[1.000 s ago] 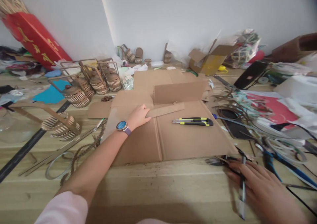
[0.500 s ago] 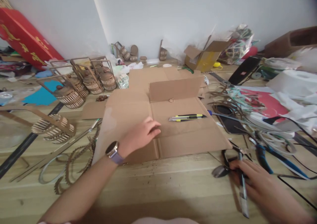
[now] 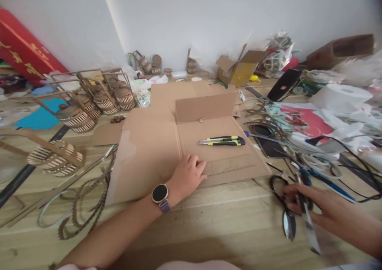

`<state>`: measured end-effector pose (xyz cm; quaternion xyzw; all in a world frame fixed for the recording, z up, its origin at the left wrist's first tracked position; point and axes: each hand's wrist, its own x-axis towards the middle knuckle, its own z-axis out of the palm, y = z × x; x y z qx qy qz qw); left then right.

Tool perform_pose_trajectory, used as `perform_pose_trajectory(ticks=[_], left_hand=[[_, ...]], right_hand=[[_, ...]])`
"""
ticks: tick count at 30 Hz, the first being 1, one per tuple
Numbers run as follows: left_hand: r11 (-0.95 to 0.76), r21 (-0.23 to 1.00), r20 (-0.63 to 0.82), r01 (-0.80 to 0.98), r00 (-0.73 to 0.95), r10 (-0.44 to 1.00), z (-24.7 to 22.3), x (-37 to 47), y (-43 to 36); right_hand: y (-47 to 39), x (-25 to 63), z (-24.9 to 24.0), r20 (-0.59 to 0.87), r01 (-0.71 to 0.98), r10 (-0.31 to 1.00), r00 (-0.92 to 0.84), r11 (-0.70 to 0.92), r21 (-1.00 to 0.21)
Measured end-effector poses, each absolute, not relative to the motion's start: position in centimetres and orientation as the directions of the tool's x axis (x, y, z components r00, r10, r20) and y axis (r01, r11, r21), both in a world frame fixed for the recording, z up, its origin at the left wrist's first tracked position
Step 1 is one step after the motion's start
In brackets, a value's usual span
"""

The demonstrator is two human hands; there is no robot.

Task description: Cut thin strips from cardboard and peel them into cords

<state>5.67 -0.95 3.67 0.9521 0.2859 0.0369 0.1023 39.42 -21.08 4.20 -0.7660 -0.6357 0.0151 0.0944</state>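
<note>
My left hand (image 3: 188, 174) rests on the near part of an opened brown cardboard sheet (image 3: 149, 142), holding nothing, its fingers slightly bent and the thumb apart. Beyond it on the cardboard lies a yellow and black utility knife (image 3: 222, 141), blade pointing left. At the right, my right hand (image 3: 316, 206) is closed round a long silver tool (image 3: 310, 232) that slants down toward the table's near edge. A black-rimmed item, apparently a pair of glasses (image 3: 289, 224), is beside those fingers; whether they touch it is unclear.
Small striped baskets with handles (image 3: 78, 119) stand at the left, near coiled brown strips (image 3: 80, 218). On the right are a phone (image 3: 271, 144), blue-handled pliers (image 3: 331, 184), cables and a white roll (image 3: 342, 97). An opened carton (image 3: 240, 69) stands at the back.
My left hand has moved right and nearer on the cardboard. My right hand has shifted right with the silver tool, and the black-rimmed item has turned and moved right. The view has shifted slightly.
</note>
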Motion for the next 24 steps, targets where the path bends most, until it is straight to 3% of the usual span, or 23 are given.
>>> perform_pose_trajectory(ticks=[2,8,24], left_hand=[[-0.830,0.191,0.016,0.524,0.844,0.536,3.3,6.0,-1.2],[-0.871,0.181,0.033,0.458,0.882,0.470,2.8,7.4,-1.5],[-0.875,0.218,0.076,0.432,0.886,0.457,1.8,8.9,-1.6]], right_hand=[[-19.5,39.1,4.9,-0.007,0.945,0.983,0.182,-0.177,-0.276],[-15.9,38.4,4.7,0.139,0.950,0.979,0.148,-0.102,-0.296],[-12.9,39.5,2.9,0.102,0.849,0.981,0.164,-0.087,-0.522]])
